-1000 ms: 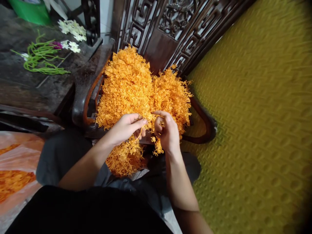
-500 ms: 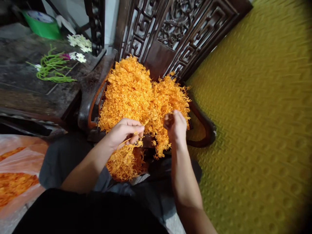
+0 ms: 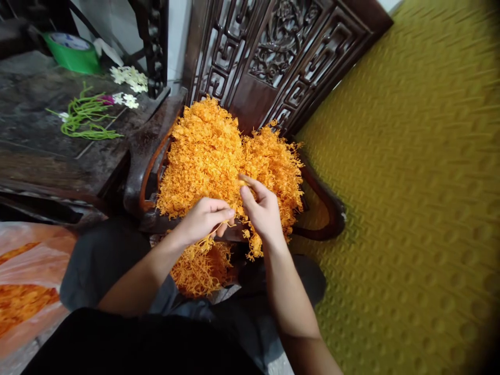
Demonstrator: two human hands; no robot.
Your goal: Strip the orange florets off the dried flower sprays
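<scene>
Orange flower clusters form a large heap (image 3: 203, 156) on the dark wooden chair, with a second mound (image 3: 273, 161) to its right. My left hand (image 3: 207, 219) pinches a thin orange strand at the chair's front edge. Beneath it hangs or lies a bunch of stringy orange pieces (image 3: 199, 268); how it is supported is hidden. Close on the right, my right hand (image 3: 261, 207) is over the front of the mound, its thumb and forefinger near a small yellow-orange bit at the fingertips.
On the dark table (image 3: 35, 125) at the left are green tape (image 3: 74, 54), green stems (image 3: 86, 114) and white flowers (image 3: 130, 78). A plastic bag (image 3: 35, 297) with orange pieces lies lower left. The chair's armrest (image 3: 332, 219) curves at the right, beside a yellow textured surface (image 3: 410, 182).
My right hand has moved left, towards my left hand, and its thumb and forefinger now show. The left hand still pinches a strand. The view has shifted slightly.
</scene>
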